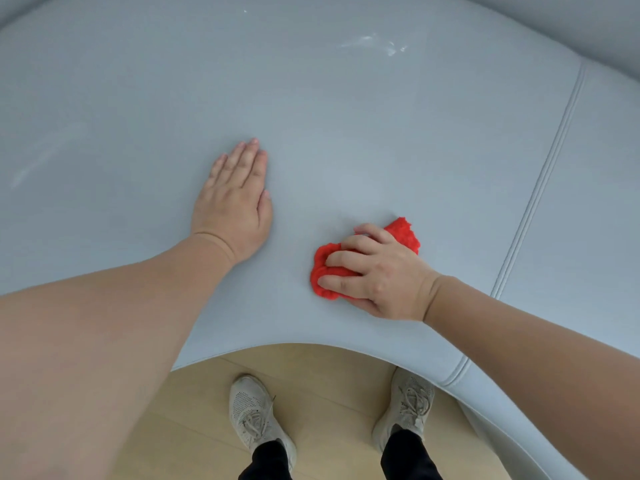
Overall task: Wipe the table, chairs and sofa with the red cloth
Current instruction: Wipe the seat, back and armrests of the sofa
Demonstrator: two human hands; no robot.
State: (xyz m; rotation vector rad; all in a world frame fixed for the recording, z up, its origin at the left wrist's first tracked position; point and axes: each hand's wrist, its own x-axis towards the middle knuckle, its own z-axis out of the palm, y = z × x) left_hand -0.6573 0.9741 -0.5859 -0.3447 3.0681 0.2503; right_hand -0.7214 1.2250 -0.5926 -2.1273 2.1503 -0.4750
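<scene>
The pale grey-blue sofa seat (311, 109) fills most of the view. My right hand (377, 271) grips the bunched red cloth (405, 233) and holds it down on the seat near the front edge; red shows at the fingertips and beyond the knuckles. My left hand (235, 199) lies flat on the cushion to the left of the cloth, fingers straight and together, holding nothing.
A stitched seam (540, 181) separates this cushion from another on the right. Shiny streaks (377, 46) mark the far part of the seat. Below the front edge is light wooden floor (329, 393) with my two pale sneakers (256, 414).
</scene>
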